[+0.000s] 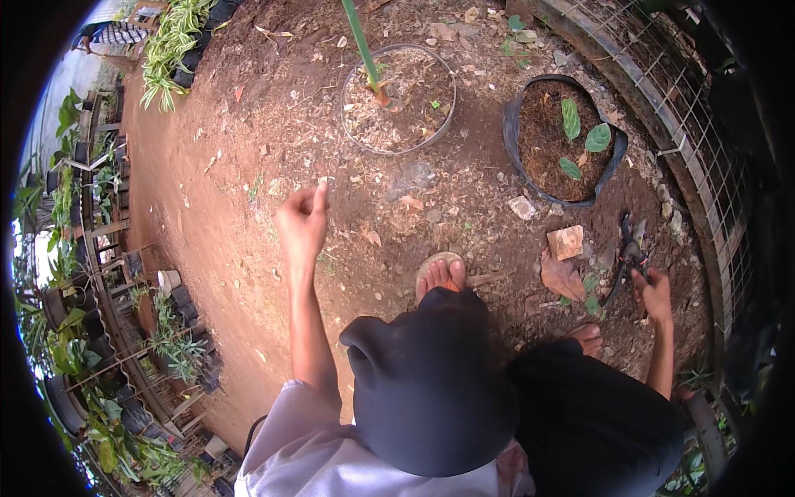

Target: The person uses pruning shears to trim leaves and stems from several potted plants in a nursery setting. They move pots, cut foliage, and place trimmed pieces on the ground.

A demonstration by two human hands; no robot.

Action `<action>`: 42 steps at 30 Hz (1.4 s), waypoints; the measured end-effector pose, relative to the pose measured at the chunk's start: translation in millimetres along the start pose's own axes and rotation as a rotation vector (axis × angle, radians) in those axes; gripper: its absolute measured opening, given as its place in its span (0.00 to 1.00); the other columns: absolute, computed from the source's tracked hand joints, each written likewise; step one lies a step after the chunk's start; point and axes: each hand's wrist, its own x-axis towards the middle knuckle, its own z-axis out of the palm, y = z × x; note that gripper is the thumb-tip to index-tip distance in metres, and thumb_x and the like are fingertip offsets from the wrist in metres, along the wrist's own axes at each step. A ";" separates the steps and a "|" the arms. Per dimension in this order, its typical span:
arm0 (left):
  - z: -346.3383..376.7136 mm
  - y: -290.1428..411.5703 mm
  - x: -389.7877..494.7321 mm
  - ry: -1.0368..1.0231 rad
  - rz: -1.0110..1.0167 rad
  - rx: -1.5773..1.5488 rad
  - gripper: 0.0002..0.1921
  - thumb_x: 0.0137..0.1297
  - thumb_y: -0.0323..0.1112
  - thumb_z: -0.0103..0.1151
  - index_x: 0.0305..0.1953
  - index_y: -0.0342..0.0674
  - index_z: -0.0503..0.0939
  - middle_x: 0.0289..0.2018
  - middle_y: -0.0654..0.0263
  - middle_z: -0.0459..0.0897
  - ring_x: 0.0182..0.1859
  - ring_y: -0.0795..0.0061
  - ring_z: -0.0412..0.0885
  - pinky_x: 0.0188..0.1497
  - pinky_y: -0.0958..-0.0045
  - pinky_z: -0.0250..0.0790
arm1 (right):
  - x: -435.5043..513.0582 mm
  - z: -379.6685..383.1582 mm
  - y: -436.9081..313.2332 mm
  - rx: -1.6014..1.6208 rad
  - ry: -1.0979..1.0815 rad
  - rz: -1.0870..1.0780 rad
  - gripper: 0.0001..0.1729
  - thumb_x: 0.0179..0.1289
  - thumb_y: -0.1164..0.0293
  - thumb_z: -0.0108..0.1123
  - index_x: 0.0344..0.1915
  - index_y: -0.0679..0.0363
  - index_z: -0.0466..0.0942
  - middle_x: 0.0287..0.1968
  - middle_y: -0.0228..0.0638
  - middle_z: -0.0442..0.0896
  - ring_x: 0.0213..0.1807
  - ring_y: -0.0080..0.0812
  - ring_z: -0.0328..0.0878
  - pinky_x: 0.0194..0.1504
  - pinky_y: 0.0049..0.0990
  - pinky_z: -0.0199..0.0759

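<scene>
My left hand (303, 217) is raised over the bare soil on the left, its fingers curled and the thumb side pointing away from me. Whether something tiny sits at its fingertips I cannot tell. Low on the right, my right hand (656, 297) has its fingers on a handle of dark pruning shears (632, 253), which are close to the ground with their handles spread. A reddish stone block (565, 242) and a large dry brown leaf (561, 276) lie left of the shears. Beyond them, a black plastic grow bag (513, 140) holds soil and several green leaves (597, 138).
A round pot (452, 118) with a tall green stem (362, 46) stands ahead. Metal mesh fencing (689, 118) curves along the right. Plant racks (102, 292) line the left, with striped-leaf plants (171, 50) at upper left. A dark rounded object (428, 385) hides part of my body.
</scene>
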 end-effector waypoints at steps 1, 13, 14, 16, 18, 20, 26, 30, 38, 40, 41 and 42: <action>15.4 22.6 2.4 -0.008 0.078 -0.119 0.18 0.65 0.43 0.63 0.46 0.33 0.83 0.26 0.62 0.85 0.25 0.79 0.78 0.30 0.71 0.71 | -0.6 6.7 2.8 0.182 0.002 0.000 0.28 0.62 0.61 0.65 0.54 0.71 0.74 0.37 0.44 0.81 0.38 0.34 0.80 0.40 0.35 0.74; 65.1 67.7 39.2 0.080 0.267 -0.350 0.07 0.61 0.31 0.63 0.35 0.32 0.83 0.23 0.67 0.83 0.25 0.85 0.76 0.28 0.80 0.68 | -31.1 27.7 -26.0 0.612 -0.235 0.300 0.24 0.56 0.67 0.56 0.53 0.63 0.71 0.43 0.36 0.81 0.44 0.31 0.76 0.42 0.33 0.74; 67.0 63.2 40.9 0.077 0.244 -0.379 0.07 0.61 0.30 0.63 0.35 0.32 0.83 0.23 0.67 0.83 0.25 0.85 0.76 0.28 0.81 0.68 | -29.3 27.4 -23.3 0.631 -0.258 0.293 0.23 0.55 0.68 0.54 0.52 0.62 0.72 0.41 0.36 0.81 0.43 0.31 0.76 0.42 0.32 0.74; 69.1 55.9 43.7 0.076 0.192 -0.435 0.07 0.62 0.30 0.63 0.35 0.31 0.83 0.23 0.67 0.82 0.25 0.86 0.75 0.28 0.81 0.68 | -33.3 25.2 -22.0 0.573 -0.164 0.259 0.27 0.53 0.68 0.58 0.55 0.63 0.72 0.43 0.38 0.79 0.44 0.32 0.75 0.42 0.32 0.71; 70.8 52.3 46.1 0.081 0.159 -0.516 0.07 0.62 0.30 0.63 0.36 0.31 0.83 0.24 0.67 0.83 0.25 0.87 0.75 0.28 0.83 0.66 | -40.8 16.9 -27.9 0.384 -0.109 0.219 0.29 0.51 0.69 0.59 0.56 0.64 0.72 0.43 0.38 0.78 0.43 0.31 0.74 0.42 0.31 0.69; 69.1 44.9 51.0 0.068 0.124 -0.596 0.07 0.64 0.30 0.63 0.37 0.31 0.82 0.25 0.67 0.83 0.25 0.87 0.75 0.27 0.83 0.66 | -64.6 -5.2 -58.1 0.071 -0.094 0.171 0.30 0.50 0.70 0.59 0.56 0.65 0.72 0.40 0.36 0.77 0.41 0.28 0.73 0.41 0.29 0.68; 61.3 43.4 53.7 0.000 0.068 -0.774 0.09 0.69 0.31 0.59 0.42 0.31 0.77 0.32 0.61 0.85 0.26 0.85 0.78 0.22 0.84 0.65 | -109.0 -26.7 -72.1 0.120 -0.121 -0.126 0.24 0.48 0.75 0.54 0.50 0.65 0.72 0.36 0.29 0.78 0.37 0.24 0.73 0.42 0.22 0.66; 56.3 49.4 60.5 -0.047 0.082 -0.912 0.09 0.72 0.30 0.53 0.44 0.29 0.72 0.38 0.55 0.86 0.30 0.79 0.83 0.20 0.82 0.69 | -157.2 -40.2 -123.0 0.042 -0.435 -0.023 0.24 0.47 0.78 0.55 0.49 0.66 0.72 0.36 0.30 0.77 0.37 0.23 0.73 0.39 0.23 0.67; 64.9 46.1 63.2 0.112 0.441 -0.168 0.16 0.62 0.30 0.60 0.51 0.37 0.81 0.39 0.61 0.77 0.40 0.72 0.79 0.40 0.64 0.73 | -174.4 -21.2 -202.1 -0.205 -0.549 -0.004 0.22 0.54 0.79 0.61 0.51 0.65 0.71 0.37 0.29 0.78 0.36 0.20 0.72 0.38 0.23 0.68; 65.8 52.4 65.2 -0.041 0.493 -0.168 0.14 0.62 0.30 0.60 0.49 0.36 0.82 0.41 0.61 0.78 0.43 0.70 0.79 0.40 0.64 0.74 | -178.7 -13.8 -217.0 -0.148 -0.520 0.020 0.20 0.55 0.77 0.62 0.50 0.64 0.72 0.35 0.28 0.77 0.33 0.18 0.71 0.34 0.21 0.66; 68.2 54.9 66.2 -0.028 0.545 -0.137 0.13 0.63 0.31 0.60 0.48 0.37 0.83 0.41 0.61 0.78 0.43 0.69 0.79 0.43 0.63 0.74 | -178.7 -10.9 -219.4 -0.133 -0.518 0.022 0.20 0.55 0.77 0.63 0.50 0.64 0.73 0.35 0.28 0.77 0.33 0.17 0.70 0.34 0.21 0.66; 70.8 57.2 67.8 -0.016 0.597 -0.105 0.12 0.64 0.32 0.60 0.47 0.38 0.83 0.41 0.61 0.79 0.44 0.68 0.79 0.45 0.63 0.74 | -178.1 -8.3 -220.7 -0.116 -0.517 0.024 0.21 0.55 0.76 0.63 0.50 0.64 0.73 0.35 0.28 0.77 0.33 0.17 0.70 0.35 0.21 0.66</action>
